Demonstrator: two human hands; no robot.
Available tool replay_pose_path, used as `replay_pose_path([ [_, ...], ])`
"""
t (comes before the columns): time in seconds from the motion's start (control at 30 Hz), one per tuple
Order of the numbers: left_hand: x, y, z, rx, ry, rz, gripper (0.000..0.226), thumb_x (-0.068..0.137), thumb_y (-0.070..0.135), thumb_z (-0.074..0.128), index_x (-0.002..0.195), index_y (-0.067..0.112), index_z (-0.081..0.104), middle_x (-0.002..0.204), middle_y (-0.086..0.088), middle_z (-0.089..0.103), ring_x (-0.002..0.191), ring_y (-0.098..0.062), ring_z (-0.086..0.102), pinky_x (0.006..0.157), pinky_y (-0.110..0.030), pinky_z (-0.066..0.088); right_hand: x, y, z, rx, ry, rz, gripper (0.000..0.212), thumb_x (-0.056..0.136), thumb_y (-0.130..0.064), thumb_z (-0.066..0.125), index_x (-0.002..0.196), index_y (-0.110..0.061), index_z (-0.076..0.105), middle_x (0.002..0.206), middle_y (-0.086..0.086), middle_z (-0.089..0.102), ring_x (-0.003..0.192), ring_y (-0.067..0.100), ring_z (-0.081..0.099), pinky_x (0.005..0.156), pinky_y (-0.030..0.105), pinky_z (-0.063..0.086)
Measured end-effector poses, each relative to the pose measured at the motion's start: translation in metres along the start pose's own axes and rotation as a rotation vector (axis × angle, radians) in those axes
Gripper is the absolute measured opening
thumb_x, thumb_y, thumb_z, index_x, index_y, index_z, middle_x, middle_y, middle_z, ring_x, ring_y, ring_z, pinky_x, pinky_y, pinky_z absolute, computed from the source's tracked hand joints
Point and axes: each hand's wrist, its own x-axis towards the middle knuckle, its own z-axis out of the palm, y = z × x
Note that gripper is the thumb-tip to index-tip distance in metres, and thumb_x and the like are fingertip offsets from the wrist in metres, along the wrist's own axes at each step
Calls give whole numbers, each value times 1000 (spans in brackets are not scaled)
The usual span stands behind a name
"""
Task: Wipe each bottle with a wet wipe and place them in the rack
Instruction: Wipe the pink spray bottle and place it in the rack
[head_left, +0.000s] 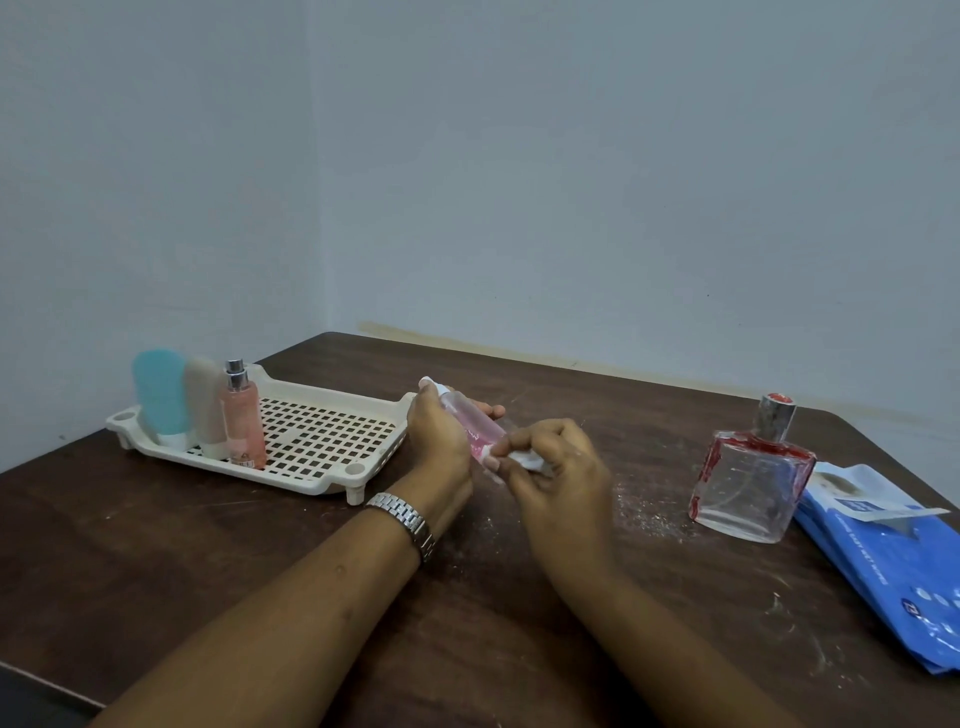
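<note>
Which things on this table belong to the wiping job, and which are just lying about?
Job:
pink bottle, held in left hand
wipe, pinched in right hand
rack holding blue bottle, beige bottle, spray bottle
glass bottle
wipe pack

Not the job:
watch
specks on table

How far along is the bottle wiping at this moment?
Done: teal bottle, beige bottle and spray bottle stand in the rack. In hand: left hand holds a small pink bottle; right hand pinches a wipe against its base. Left: the square glass bottle on the table.
</note>
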Motion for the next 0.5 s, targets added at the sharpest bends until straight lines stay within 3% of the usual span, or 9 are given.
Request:
replay_pose_path([
  [0.23,-3,2,-2,7,-18,9,60,100,48,30,70,2,53,53,-13,63,56,-26,58,59,-30,45,-2,5,0,22,-35,64,20,66,-7,81,66,-19,64,71,-9,65,74,3,58,61,5,38],
  [0.33,-2,2,-1,14,-21,10,64,99,49,30,63,3,54,53,-13,63,58,-27,59,65,-34,49,0,0,-2,53,-25,40,23,67,-9,80,66,-16,59,68,-7,64,67,6,59,56,12,42],
  [0.43,-3,0,1,45,-11,45,65,100,48,30,60,3,55,51,-12,63,61,-28,60,76,-40,50,5,2,-10,90,9,73,24,70,-12,79,65,-18,56,70,-7,67,69,4,61,61,17,47],
  [0.5,-3,1,1,64,-1,44,64,100,48,30,62,3,55,50,-11,62,61,-27,59,75,-38,49,6,6,-11,68,11,97,26,70,-12,79,64,-19,55,70,-7,67,69,3,62,61,18,48],
])
